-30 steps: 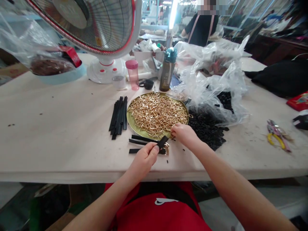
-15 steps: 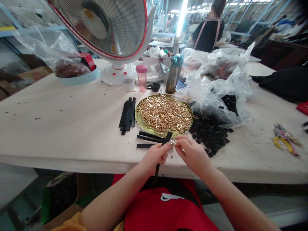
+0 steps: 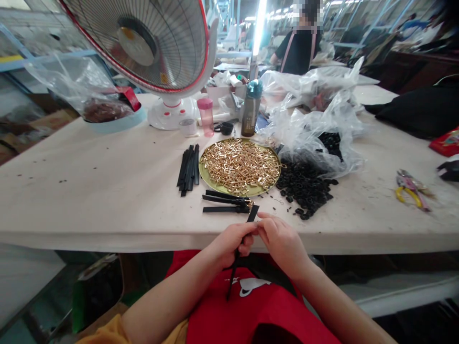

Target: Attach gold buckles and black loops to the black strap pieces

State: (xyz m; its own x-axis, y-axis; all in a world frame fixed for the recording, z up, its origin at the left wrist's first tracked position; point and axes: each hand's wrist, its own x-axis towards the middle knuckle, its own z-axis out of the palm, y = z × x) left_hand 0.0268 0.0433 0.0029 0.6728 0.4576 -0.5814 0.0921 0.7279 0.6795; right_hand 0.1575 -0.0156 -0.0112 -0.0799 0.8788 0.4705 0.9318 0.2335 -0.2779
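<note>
My left hand (image 3: 231, 242) is closed around a black strap (image 3: 253, 213), whose short end sticks up past the thumb while its long end hangs down over the red apron (image 3: 218, 306). Against it, my right hand (image 3: 285, 243) pinches a small gold buckle at the strap, mostly hidden by the fingers. Just beyond the hands lie several black straps (image 3: 220, 209) with gold buckles at their right ends. Behind these is a round tray (image 3: 205, 180) heaped with gold buckles (image 3: 240, 165).
Loose black straps (image 3: 187, 169) lie left of the tray. Small black loops (image 3: 304, 191) spill from a clear plastic bag (image 3: 333, 143) on the right, near yellow-handled pliers (image 3: 409, 197). A fan (image 3: 168, 112), pink cup (image 3: 205, 117) and bottle (image 3: 251, 110) stand behind. A person (image 3: 299, 50) is farther back.
My right hand has left the tray's edge and come to the strap in my left hand. Both hands have drawn back toward my body, to the table's front edge.
</note>
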